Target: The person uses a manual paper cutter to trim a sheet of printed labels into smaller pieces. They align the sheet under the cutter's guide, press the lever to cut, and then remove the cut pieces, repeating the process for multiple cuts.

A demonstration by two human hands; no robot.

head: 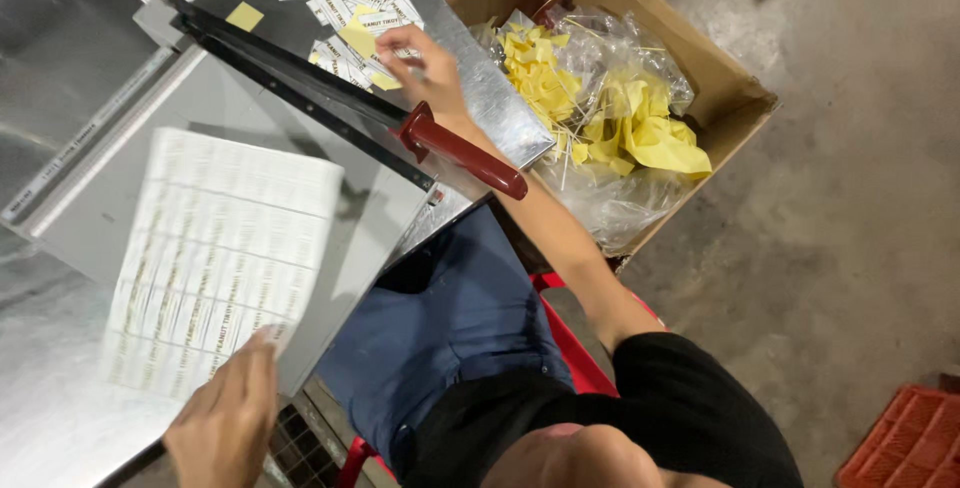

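Two bare hands, busy at a paper cutter (120,138) on a shiny metal table (495,98).

Left hand (225,418) low at the near left, fingers pointing away, pinched shut on the near corner of a big white sheet of labels (225,253). Sheet lifted and tilted, hanging over the grey cutter bed.

Right arm stretched long and almost straight, from the black sleeve up to the far side of the cutter. Right hand (428,68) palm down, wrist just past the red handle (465,153), fingers bent onto a pile of small cut labels (345,8). Hard to tell if gripping a label or only touching.

Long black blade arm (290,73) lying slanted between the two hands.

On the right, an open cardboard box (735,98) full of yellow paper scraps (640,128) and clear plastic. Near right corner, a red crate (910,438) on the floor.
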